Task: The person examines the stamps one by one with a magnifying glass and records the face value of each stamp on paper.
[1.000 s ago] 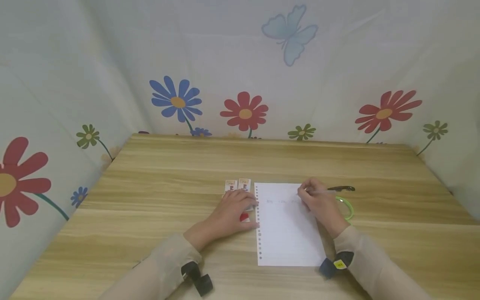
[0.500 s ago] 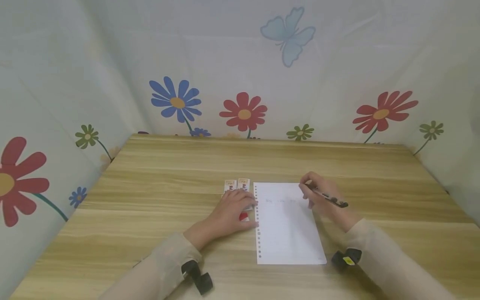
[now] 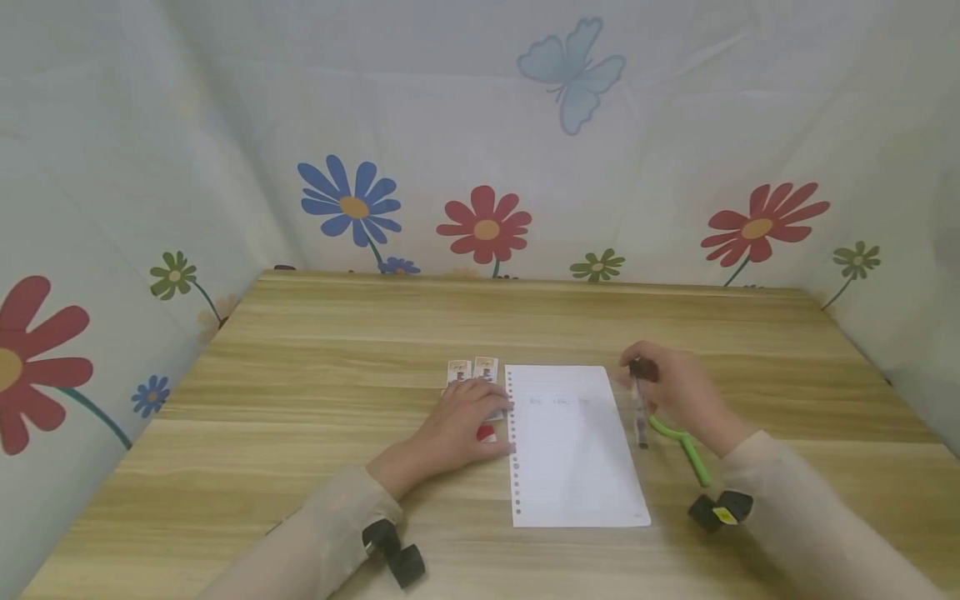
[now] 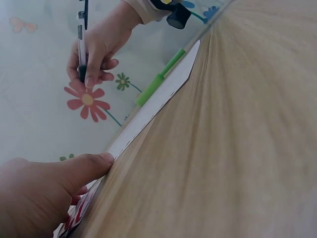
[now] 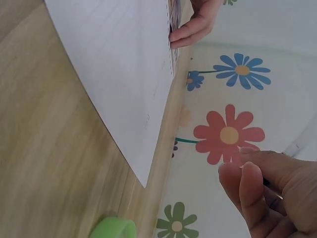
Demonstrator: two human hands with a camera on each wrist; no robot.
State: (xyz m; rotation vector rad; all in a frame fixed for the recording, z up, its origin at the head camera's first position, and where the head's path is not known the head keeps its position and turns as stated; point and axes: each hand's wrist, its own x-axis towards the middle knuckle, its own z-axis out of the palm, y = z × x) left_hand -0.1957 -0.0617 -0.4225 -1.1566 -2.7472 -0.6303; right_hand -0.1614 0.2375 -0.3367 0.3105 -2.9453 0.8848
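My right hand (image 3: 678,396) pinches a pen (image 3: 640,417) with a clear barrel and dark ends. It holds the pen near one end, just beyond the paper's right edge in the head view; in the left wrist view the pen (image 4: 81,42) stands clear of the table. A white lined sheet of paper (image 3: 577,467) with punched holes down its left side bears a short row of faint writing near the top. My left hand (image 3: 461,425) rests with relaxed fingers over printed cards (image 3: 486,368), thumb and fingertips at the sheet's holed edge. The cards are partly hidden beneath it.
Right of the sheet lies a green thing with a curved frame and straight handle (image 3: 696,462), partly behind my right hand. Under everything is a wood-grain table (image 3: 337,333). A white curtain (image 3: 420,108) with printed flowers hangs behind and at the sides.
My right hand has drawn away from the sheet's top to the right, turning the pen so that it now points toward the near side. The left hand has stayed put.
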